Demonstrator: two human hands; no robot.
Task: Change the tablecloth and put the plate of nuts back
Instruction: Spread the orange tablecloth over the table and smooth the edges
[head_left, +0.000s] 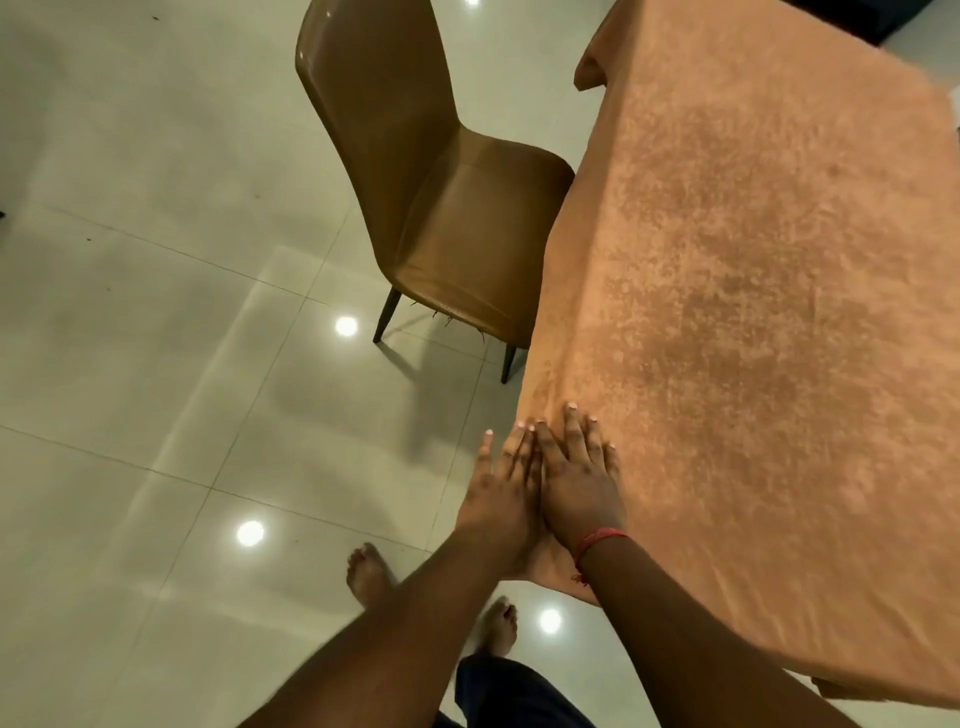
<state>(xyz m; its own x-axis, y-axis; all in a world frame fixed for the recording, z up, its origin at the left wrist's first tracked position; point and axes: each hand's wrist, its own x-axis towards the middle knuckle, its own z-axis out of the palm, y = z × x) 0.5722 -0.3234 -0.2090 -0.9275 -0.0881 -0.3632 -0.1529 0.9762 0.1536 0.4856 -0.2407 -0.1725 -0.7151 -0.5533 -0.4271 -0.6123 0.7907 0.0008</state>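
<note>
Tablecloth (753, 312) covers the table, no nut plate in view — I press my left hand (501, 483) and right hand (576, 478) flat, fingers spread, grasping nothing, at the near edge, smoothing outward evenly toward the corner.

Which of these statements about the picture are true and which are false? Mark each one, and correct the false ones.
1. Both hands lie flat with spread fingers on the cloth near the table's edge. True: the left hand and right hand rest side by side on the orange tablecloth.
2. A plate of nuts stands in the middle of the table. False: no plate is in view on the cloth.
3. A brown chair stands beside the table. True.
4. The right wrist is bare. False: a red thread band goes round it.
5. The person wears shoes. False: the feet on the tiled floor are bare.
</note>
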